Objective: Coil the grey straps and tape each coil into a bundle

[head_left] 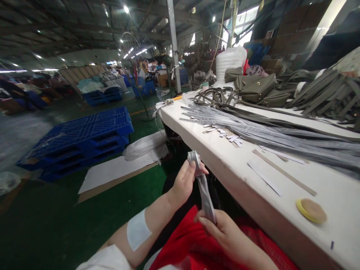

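A grey strap (206,195), wrapped in what looks like thin clear plastic, stretches between my two hands above my lap. My left hand (184,180) pinches its upper end, where the strap is folded over or looped around the fingers. Lower down and nearer my body, my right hand (221,227) grips the other visible part between thumb and fingers. Whatever lies inside the right fist is hidden. To the right, many similar plastic-wrapped straps (253,127) lie in a long bundle on the white table (233,168).
Paper strips (264,178), small paper scraps (229,138) and a yellow-rimmed tape roll (311,210) lie on the table. Olive bags (257,88) and dark straps (326,93) are piled farther back. Blue pallets (81,131) and a flat cardboard sheet (120,168) are on the floor to the left.
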### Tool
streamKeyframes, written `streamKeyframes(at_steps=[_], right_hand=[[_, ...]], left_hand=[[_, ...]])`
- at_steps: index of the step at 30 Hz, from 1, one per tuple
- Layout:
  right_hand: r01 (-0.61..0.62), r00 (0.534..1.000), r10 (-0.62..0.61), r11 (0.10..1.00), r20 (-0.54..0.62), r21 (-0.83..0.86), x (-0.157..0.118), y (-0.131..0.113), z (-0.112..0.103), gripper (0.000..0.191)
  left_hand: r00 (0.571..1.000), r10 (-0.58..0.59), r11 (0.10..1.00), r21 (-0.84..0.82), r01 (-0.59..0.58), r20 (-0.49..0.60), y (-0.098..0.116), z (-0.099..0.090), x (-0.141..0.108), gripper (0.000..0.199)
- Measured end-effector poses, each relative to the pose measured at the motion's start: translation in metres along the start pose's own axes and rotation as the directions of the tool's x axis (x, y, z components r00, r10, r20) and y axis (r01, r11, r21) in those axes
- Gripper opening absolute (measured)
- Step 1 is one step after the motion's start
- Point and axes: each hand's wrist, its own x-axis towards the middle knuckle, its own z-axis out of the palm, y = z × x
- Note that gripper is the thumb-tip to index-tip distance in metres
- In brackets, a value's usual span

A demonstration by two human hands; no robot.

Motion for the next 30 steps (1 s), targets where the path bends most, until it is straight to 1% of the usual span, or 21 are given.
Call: streamKeyframes(at_steps=[1, 2, 3, 5, 6, 7, 8, 9, 11, 12, 13, 15, 16, 17, 19, 21, 23, 25, 27, 28, 30], right_hand=[[0.012, 1.000, -0.012, 0.999, -0.001, 0.033, -0.005, -0.006, -0.001, 0.035], [0.017, 1.000, -0.015, 0.998, -0.022, 0.067, -0.010, -0.012, -0.006, 0.036], [0.017, 0.998, -0.011, 0.995, -0.060, 0.094, -0.013, -0.017, -0.014, 0.038], [0.008, 0.988, 0.004, 0.997, -0.154, 0.076, -0.017, -0.021, -0.037, 0.041], [-0.009, 0.980, 0.011, 1.000, -0.198, 0.012, -0.017, -0.021, -0.050, 0.042], [-0.035, 0.972, 0.013, 0.996, -0.236, -0.087, -0.016, -0.019, -0.063, 0.042], [-0.064, 0.963, 0.007, 0.976, -0.268, -0.207, -0.014, -0.016, -0.076, 0.040], [-0.093, 0.958, -0.007, 0.939, -0.288, -0.332, -0.012, -0.012, -0.086, 0.038], [-0.132, 0.955, -0.036, 0.838, -0.295, -0.530, -0.007, -0.002, -0.099, 0.035], [-0.139, 0.955, -0.047, 0.800, -0.292, -0.584, -0.005, 0.003, -0.101, 0.035], [-0.142, 0.956, -0.051, 0.780, -0.289, -0.610, -0.003, 0.008, -0.100, 0.037], [-0.147, 0.949, -0.049, 0.806, -0.312, -0.574, 0.001, 0.017, -0.089, 0.042], [-0.136, 0.940, -0.051, 0.850, -0.336, -0.510, 0.004, 0.020, -0.080, 0.046], [-0.112, 0.932, -0.049, 0.904, -0.360, -0.412, 0.007, 0.022, -0.069, 0.051], [-0.041, 0.914, -0.017, 0.990, -0.406, -0.135, 0.013, 0.021, -0.043, 0.057], [-0.008, 0.892, 0.078, 0.988, -0.445, 0.157, 0.020, 0.017, -0.019, 0.060], [-0.021, 0.859, 0.189, 0.942, -0.476, 0.336, 0.024, 0.012, -0.006, 0.061], [-0.029, 0.832, 0.239, 0.920, -0.501, 0.391, 0.022, 0.010, -0.008, 0.062], [-0.030, 0.844, 0.211, 0.937, -0.493, 0.349, 0.013, 0.011, -0.022, 0.060], [-0.048, 0.872, 0.182, 0.955, -0.454, 0.292, 0.007, 0.012, -0.032, 0.058], [-0.126, 0.946, 0.146, 0.988, -0.289, 0.087, -0.006, 0.012, -0.052, 0.049]], left_hand=[[0.994, 0.106, 0.972, 0.210, -0.110, 0.029, -0.006, -0.001, -0.002, 0.041], [0.979, 0.172, 0.894, 0.400, -0.203, 0.113, -0.011, -0.003, -0.005, 0.045], [0.957, 0.192, 0.789, 0.545, -0.283, 0.218, -0.016, -0.005, -0.007, 0.051], [0.912, 0.137, 0.601, 0.699, -0.387, 0.386, -0.021, -0.010, -0.012, 0.058], [0.901, 0.087, 0.544, 0.737, -0.401, 0.425, -0.022, -0.012, -0.014, 0.058], [0.899, 0.031, 0.518, 0.762, -0.388, 0.436, -0.022, -0.014, -0.015, 0.056], [0.904, -0.033, 0.529, 0.774, -0.347, 0.427, -0.021, -0.015, -0.016, 0.055], [0.907, -0.111, 0.576, 0.770, -0.275, 0.407, -0.019, -0.016, -0.016, 0.056], [0.888, -0.297, 0.727, 0.686, -0.029, 0.351, -0.016, -0.017, -0.016, 0.061], [0.861, -0.390, 0.788, 0.602, 0.130, 0.326, -0.015, -0.017, -0.015, 0.064], [0.828, -0.470, 0.823, 0.491, 0.285, 0.306, -0.014, -0.017, -0.014, 0.066], [0.771, -0.562, 0.827, 0.221, 0.517, 0.299, -0.013, -0.014, -0.012, 0.070], [0.759, -0.573, 0.811, 0.077, 0.580, 0.309, -0.013, -0.012, -0.011, 0.070], [0.760, -0.566, 0.787, -0.065, 0.613, 0.320, -0.012, -0.008, -0.009, 0.069], [0.788, -0.519, 0.721, -0.325, 0.612, 0.331, -0.012, 0.002, -0.007, 0.060], [0.817, -0.472, 0.638, -0.512, 0.575, 0.330, -0.015, 0.013, -0.007, 0.044], [0.833, -0.441, 0.578, -0.605, 0.548, 0.333, -0.019, 0.020, -0.010, 0.033], [0.831, -0.422, 0.567, -0.609, 0.554, 0.363, -0.023, 0.019, -0.014, 0.030], [0.818, -0.416, 0.627, -0.527, 0.574, 0.397, -0.027, 0.012, -0.016, 0.031], [0.816, -0.424, 0.682, -0.455, 0.573, 0.392, -0.029, 0.007, -0.016, 0.032], [0.850, -0.422, 0.826, -0.254, 0.504, 0.315, -0.030, -0.003, -0.015, 0.037]])
